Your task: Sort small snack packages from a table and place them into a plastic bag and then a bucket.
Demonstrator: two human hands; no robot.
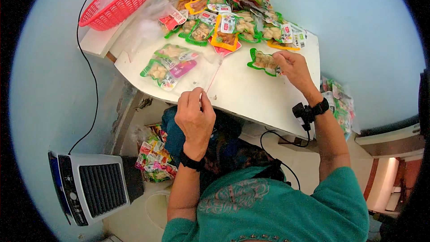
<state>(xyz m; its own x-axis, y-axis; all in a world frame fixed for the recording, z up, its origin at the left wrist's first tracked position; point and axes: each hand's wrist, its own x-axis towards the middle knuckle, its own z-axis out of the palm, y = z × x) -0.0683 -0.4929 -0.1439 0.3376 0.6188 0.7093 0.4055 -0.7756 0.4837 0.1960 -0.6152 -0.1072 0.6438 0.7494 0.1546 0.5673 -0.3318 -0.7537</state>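
Observation:
My right hand pinches the right end of a green-edged vacuum food packet over the white table. My left hand is at the table's front edge, its thumb and fingers closed on the near edge of a clear plastic bag. Inside or under that bag lie several packets, among them a green-edged one and a purple one. Behind them spreads a heap of food packets with green, yellow and red edges.
A red plastic basket stands at the back left beside loose clear bags. Bagged packets lie below the table at left and at right. An air cooler stands at lower left. A black cable hangs from the device on my right wrist.

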